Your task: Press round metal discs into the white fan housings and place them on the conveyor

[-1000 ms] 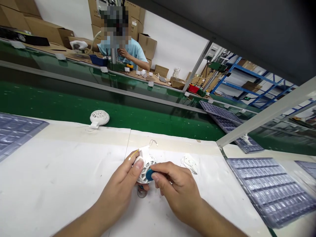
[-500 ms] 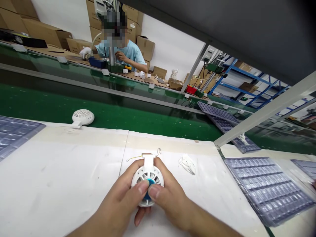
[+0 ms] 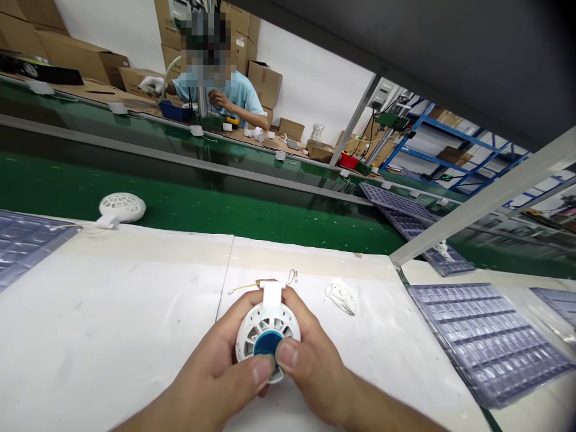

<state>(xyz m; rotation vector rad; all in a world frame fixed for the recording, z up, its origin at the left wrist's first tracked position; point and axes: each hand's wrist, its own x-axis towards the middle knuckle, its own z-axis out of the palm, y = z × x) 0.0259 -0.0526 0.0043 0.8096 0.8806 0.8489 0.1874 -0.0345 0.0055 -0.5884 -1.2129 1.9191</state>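
Between both hands I hold a white round fan housing (image 3: 271, 315) with spoke-like vents, over the white worktop (image 3: 135, 312). A shiny blue disc (image 3: 267, 342) sits at its centre. My left hand (image 3: 225, 360) wraps the left side, its thumb on the lower edge of the disc. My right hand (image 3: 310, 360) grips the right side, its thumb tip at the disc's right edge. From the housing's top neck come thin wires with small connectors (image 3: 294, 276). Fingers beneath the housing are mostly hidden.
Another white fan housing (image 3: 122, 207) lies on the green conveyor belt (image 3: 270, 219) at left. A crumpled white piece (image 3: 341, 296) rests right of my hands. Clear plastic trays (image 3: 490, 342) lie at right, another tray (image 3: 27, 246) at left. A metal post (image 3: 486, 198) slants at right. Across the belt sits a co-worker (image 3: 243, 93).
My left thumb has slid down off the middle of the blue disc, uncovering more of it. The housing on the belt has shifted left.
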